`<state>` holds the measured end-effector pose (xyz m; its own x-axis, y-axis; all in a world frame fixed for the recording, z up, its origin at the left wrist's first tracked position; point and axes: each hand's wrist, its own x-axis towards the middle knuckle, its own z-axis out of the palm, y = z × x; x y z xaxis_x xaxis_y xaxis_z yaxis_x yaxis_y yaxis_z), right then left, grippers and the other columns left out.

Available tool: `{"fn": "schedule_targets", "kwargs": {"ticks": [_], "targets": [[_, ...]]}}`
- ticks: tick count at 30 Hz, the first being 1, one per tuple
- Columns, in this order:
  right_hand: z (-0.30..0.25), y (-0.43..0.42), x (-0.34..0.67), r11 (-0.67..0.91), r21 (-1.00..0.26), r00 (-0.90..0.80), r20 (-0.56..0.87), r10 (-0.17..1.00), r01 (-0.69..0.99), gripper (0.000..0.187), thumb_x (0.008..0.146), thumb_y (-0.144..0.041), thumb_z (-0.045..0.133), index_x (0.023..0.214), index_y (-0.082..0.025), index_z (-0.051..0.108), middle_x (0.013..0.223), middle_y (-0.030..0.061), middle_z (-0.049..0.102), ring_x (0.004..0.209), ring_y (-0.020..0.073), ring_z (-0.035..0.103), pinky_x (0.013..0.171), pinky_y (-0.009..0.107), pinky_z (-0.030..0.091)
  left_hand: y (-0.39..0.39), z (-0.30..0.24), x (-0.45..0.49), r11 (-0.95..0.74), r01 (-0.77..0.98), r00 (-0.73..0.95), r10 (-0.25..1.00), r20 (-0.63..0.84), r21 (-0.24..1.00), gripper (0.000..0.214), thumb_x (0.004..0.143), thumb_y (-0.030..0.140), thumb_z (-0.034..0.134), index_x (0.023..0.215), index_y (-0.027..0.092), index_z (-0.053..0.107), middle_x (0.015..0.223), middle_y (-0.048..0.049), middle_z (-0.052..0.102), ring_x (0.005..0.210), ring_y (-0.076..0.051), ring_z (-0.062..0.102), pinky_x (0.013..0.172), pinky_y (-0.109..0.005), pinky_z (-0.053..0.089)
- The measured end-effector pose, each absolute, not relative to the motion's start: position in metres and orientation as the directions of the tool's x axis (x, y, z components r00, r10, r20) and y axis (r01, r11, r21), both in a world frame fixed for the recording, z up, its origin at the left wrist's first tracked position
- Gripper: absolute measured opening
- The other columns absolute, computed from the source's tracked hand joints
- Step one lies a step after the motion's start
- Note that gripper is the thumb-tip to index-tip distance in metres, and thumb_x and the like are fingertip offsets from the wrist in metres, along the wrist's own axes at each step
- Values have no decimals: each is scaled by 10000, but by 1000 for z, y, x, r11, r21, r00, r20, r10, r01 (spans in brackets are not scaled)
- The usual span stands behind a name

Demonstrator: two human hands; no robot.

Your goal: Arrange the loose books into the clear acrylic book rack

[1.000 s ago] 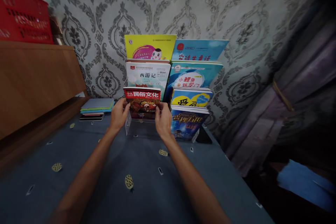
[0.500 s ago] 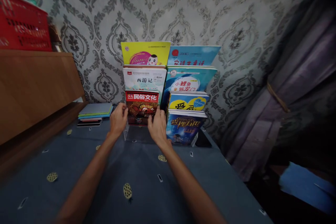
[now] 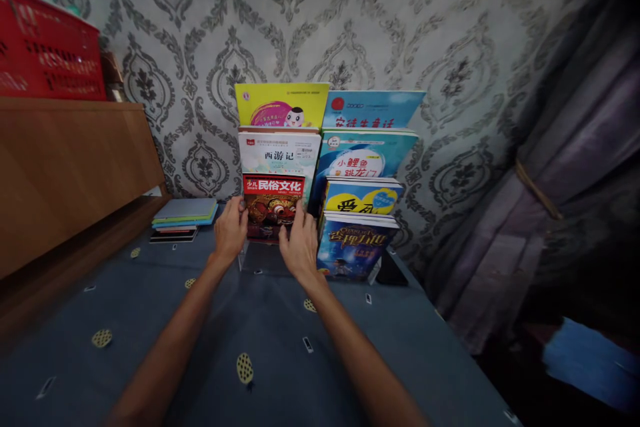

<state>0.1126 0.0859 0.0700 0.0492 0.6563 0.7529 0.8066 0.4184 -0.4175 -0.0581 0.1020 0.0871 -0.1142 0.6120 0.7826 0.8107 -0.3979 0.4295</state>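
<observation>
A small book with a red title band and a dark picture cover (image 3: pixel 273 208) stands upright at the front left of a clear tiered stand (image 3: pixel 265 257). My left hand (image 3: pixel 231 227) grips its left edge, fingers curled. On its right edge rests my right hand (image 3: pixel 301 240), the fingertips partly over the cover. Behind it rise a white book (image 3: pixel 280 152) and a yellow-green book (image 3: pixel 283 103). To the right stand dark blue books (image 3: pixel 353 247), yellow books (image 3: pixel 361 197), a teal book (image 3: pixel 367 152) and a light blue book (image 3: pixel 377 107), one row behind another.
Flat on the dark blue patterned tablecloth (image 3: pixel 200 340) lies a stack of thin books (image 3: pixel 184 210) at left. A black phone-like object (image 3: pixel 391 271) is beside the stand. A red basket (image 3: pixel 50 47) sits on a wooden cabinet (image 3: pixel 75 173); a curtain (image 3: pixel 493 247) hangs at right.
The whole view has shifted slightly, with things sitting a little further right and lower. Both hands stay at the sides of the red-banded book.
</observation>
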Motion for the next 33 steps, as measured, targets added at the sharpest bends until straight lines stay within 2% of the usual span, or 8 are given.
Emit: {"fn": "schedule_targets", "kwargs": {"ticks": [7,13,20,23,27,33], "targets": [[67,89,114,481,-422,37,780,624,768,666,888,-235,446,1526,-123,292,1123,193,547,1025,345,534,904,565,471,103,86,-60,-403,808,-110,615,781,431,277,918,189,445,1163,188,575,955,-66,602,870,-214,587,816,-309,455],[67,88,113,459,-422,28,759,650,782,664,881,-241,447,1510,-78,311,1150,217,553,1039,359,543,904,570,473,100,88,-61,-401,790,-110,652,750,464,322,922,191,439,1213,156,572,981,-91,610,879,-233,597,829,-343,461],[68,89,114,487,-438,31,767,640,756,657,878,-243,454,1505,-113,307,1180,205,557,1071,344,543,918,549,473,98,89,-64,-360,843,-82,648,757,400,333,927,176,446,1235,162,572,1002,-88,639,876,-225,611,804,-321,465],[70,87,114,473,-453,47,758,650,755,628,878,-249,467,1479,-120,340,1228,194,534,1146,330,523,966,524,463,98,89,-67,-342,857,-74,656,751,384,329,931,187,454,1239,166,569,1014,-84,650,875,-217,622,798,-313,473],[73,85,113,476,-457,60,765,641,751,594,883,-236,453,1449,-83,364,1332,224,477,1270,328,455,1038,521,430,99,89,-68,-334,865,-72,656,751,375,330,952,218,437,1252,147,556,1080,-111,662,945,-231,633,847,-333,486],[76,82,112,509,-465,75,787,613,724,556,896,-228,440,1432,-92,386,1397,226,426,1334,314,407,1080,518,406,99,89,-68,-367,854,-69,622,780,368,337,996,259,361,1255,141,541,1213,-152,645,1090,-250,622,935,-368,485]]}}
